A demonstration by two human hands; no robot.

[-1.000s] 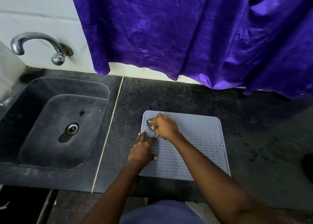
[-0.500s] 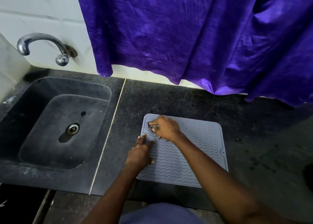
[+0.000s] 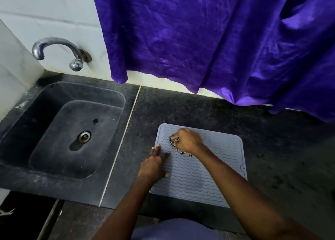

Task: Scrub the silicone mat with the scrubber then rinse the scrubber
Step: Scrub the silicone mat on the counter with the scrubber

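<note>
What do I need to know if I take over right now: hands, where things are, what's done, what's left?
Left hand: fingers straight, pressing on the left edge of the grey silicone mat.
Right hand: grips the scrubber and holds it against the mat's far-left area.
The mat lies flat on the dark counter, to the right of the sink. No water shows at the tap.
Done: scrubbing has begun, but how much of the mat is covered cannot be told.
Left: scrub the rest of the mat, then rinse the scrubber at the sink.
</note>
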